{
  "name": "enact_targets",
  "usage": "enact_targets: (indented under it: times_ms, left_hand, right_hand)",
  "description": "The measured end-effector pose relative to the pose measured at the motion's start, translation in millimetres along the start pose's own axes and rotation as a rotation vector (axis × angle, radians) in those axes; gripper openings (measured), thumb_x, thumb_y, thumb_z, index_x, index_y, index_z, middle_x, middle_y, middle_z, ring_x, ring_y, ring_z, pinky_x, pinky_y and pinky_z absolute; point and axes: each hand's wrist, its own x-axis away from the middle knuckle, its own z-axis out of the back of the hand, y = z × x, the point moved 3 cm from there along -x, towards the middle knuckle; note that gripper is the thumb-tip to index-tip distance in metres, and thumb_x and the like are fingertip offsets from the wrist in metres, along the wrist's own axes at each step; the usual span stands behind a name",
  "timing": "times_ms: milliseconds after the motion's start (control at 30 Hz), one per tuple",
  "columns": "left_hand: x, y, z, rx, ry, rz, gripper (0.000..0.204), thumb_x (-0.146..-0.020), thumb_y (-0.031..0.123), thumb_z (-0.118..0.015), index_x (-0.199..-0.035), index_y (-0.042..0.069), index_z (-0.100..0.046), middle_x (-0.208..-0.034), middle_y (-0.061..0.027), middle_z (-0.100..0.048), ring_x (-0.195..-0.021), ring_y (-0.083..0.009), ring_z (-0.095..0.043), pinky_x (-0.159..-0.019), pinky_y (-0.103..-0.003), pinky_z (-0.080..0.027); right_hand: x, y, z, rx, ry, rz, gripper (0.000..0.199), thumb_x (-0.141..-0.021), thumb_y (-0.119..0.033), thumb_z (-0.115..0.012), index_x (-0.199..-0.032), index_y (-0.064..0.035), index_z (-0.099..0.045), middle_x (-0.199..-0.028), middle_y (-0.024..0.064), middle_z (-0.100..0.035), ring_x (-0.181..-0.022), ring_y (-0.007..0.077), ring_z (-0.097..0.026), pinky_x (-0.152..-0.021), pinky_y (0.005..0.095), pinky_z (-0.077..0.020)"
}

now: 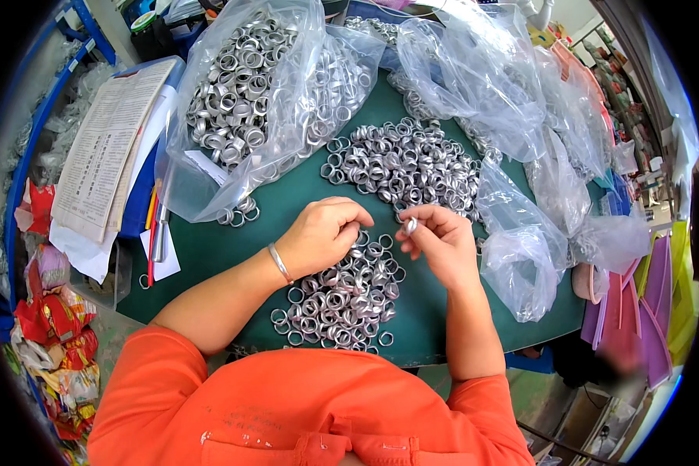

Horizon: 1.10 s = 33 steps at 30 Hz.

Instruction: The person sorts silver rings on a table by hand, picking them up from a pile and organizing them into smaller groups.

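Between the thumb and fingers of my right hand (443, 247) is a small silver metal ring (410, 226). My left hand (325, 233) is level with it to the left, its fingers curled inward; whatever they may hold is hidden. Below and between both hands, a near pile of silver metal rings (342, 303) spreads over the green tabletop (217, 291). Just beyond my hands lies a larger heap of similar rings (408, 163). A metal bangle circles my left wrist.
A large clear plastic bag (248, 93) full of rings stands at the far left. More clear bags (474, 70) crowd the far right, and a crumpled one (524, 248) lies beside my right arm. Printed papers (105, 147) and pens (152, 241) are at the left edge.
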Motion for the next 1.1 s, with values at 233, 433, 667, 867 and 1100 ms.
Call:
enact_targets:
  times_ms: [233,433,667,867,1100]
  left_hand:
    - [-2,29,-1,0.244,0.099,-0.17,0.018,-0.077,0.01,-0.073,-0.093,0.003,-0.067,-0.089,-0.0102,-0.065,-0.081,-0.0261,-0.064,-0.071,-0.034,-0.052]
    - [4,15,-1,0.056,-0.021,-0.172,0.02,-0.077,0.003,-0.075,-0.095,0.002,-0.067,-0.089,-0.0088,-0.065,-0.076,-0.017,-0.064,-0.069,-0.028,-0.053]
    - [1,11,-2,0.17,0.129,-0.018,0.017,-0.08,-0.001,-0.064,-0.097,0.001,-0.062,-0.088,-0.0087,-0.068,-0.075,-0.0159,-0.067,-0.069,-0.027,-0.054]
    - [1,14,6,0.032,0.105,-0.171,0.011,-0.074,-0.007,-0.068,-0.082,0.001,-0.067,-0.086,-0.0091,-0.069,-0.079,-0.0201,-0.067,-0.071,-0.03,-0.054]
    - [5,10,2,0.141,0.119,-0.05,0.01,-0.076,-0.005,-0.07,-0.085,0.001,-0.069,-0.085,-0.008,-0.068,-0.075,-0.0149,-0.066,-0.065,-0.026,-0.053]
  right_hand:
    - [5,11,-11,-0.158,-0.061,-0.068,0.015,-0.088,0.001,-0.052,-0.103,-0.0019,-0.052,-0.075,0.0071,-0.066,-0.059,0.0082,-0.06,-0.051,0.0196,-0.0456]
    - [7,-1,-12,0.503,-0.017,0.302,0.013,-0.083,0.002,-0.057,-0.095,-0.0012,-0.056,-0.08,0.0108,-0.065,-0.068,0.0246,-0.064,-0.06,0.0315,-0.051]
    - [-10,6,-14,1.267,0.286,0.59,0.012,-0.072,-0.014,-0.07,-0.073,-0.0067,-0.061,-0.081,0.0099,-0.055,-0.081,0.0304,-0.056,-0.066,0.042,-0.0449]
    - [-14,8,-15,1.23,0.256,0.605,0.013,-0.072,-0.014,-0.07,-0.073,-0.0072,-0.06,-0.082,0.0098,-0.055,-0.082,0.0302,-0.056,-0.066,0.0425,-0.0447]
    - [2,2,-17,0.728,0.253,0.709,0.019,-0.077,-0.009,-0.075,-0.08,-0.0022,-0.058,-0.09,0.0134,-0.058,-0.074,0.0284,-0.059,-0.063,0.0372,-0.0489]
